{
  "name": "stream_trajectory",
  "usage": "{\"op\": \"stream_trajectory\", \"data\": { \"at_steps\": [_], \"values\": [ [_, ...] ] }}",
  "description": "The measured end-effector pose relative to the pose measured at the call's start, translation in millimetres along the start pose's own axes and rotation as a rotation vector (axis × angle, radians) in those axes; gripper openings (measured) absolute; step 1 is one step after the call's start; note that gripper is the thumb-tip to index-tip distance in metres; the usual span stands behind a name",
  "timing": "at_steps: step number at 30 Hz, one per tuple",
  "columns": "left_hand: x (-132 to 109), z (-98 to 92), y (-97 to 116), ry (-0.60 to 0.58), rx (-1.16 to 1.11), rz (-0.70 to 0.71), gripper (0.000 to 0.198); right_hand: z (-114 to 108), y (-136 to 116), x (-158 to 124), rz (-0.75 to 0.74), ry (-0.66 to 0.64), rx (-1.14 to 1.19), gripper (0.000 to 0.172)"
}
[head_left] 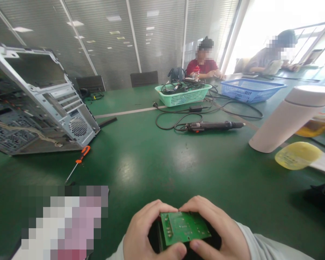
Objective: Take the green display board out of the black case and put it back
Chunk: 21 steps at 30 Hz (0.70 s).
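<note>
A green circuit board [185, 225] is held between both my hands near the bottom of the view, its soldered face turned up. My left hand [144, 231] is closed round its left side, thumb along the near edge and fingers at the far edge. On the right side my right hand [219, 225] grips it the same way, and the fingertips of both hands nearly meet at the far edge. Something dark shows beneath the board, but I cannot make out what it is.
An opened computer case [78, 126] stands at left, with an orange-handled screwdriver [82, 154] beside it. Ahead lies a corded electric screwdriver [213, 125]. Behind are a green basket [184, 98] of cables and a blue basket [246, 94]. A pale tumbler [292, 119] stands right; two people sit beyond.
</note>
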<state>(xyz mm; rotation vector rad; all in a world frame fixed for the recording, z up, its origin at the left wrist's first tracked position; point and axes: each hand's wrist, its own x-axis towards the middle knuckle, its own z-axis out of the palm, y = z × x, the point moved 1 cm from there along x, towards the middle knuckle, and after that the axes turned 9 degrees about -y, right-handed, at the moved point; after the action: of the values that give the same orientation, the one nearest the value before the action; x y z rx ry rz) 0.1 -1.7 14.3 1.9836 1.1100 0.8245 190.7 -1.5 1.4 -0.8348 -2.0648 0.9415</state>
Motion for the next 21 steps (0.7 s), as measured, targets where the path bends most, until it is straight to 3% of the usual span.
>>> {"op": "stream_trajectory", "data": {
  "at_steps": [3,5,8,14,21],
  "values": [
    [-0.6,0.9,-2.6,-0.011,-0.1,-0.046,0.049,0.6,-2.0,-1.8,0.022,0.057,0.014,0.023],
    [0.6,1.3,-2.0,-0.042,-0.156,-0.059,0.04,0.4,-1.7,-2.9,0.051,0.069,0.03,0.027],
    [1.5,2.0,0.0,-0.048,-0.17,-0.087,0.031,-1.1,-0.1,-3.7,0.09,0.073,0.045,0.028],
    [-4.5,4.9,-5.2,-0.015,-0.155,-0.158,0.036,-3.2,0.1,-4.7,0.123,0.065,0.049,0.02],
    [5.9,3.2,-0.1,-0.106,-0.238,0.008,0.03,1.3,6.2,-6.4,0.141,0.028,0.12,0.027]
  ]
}}
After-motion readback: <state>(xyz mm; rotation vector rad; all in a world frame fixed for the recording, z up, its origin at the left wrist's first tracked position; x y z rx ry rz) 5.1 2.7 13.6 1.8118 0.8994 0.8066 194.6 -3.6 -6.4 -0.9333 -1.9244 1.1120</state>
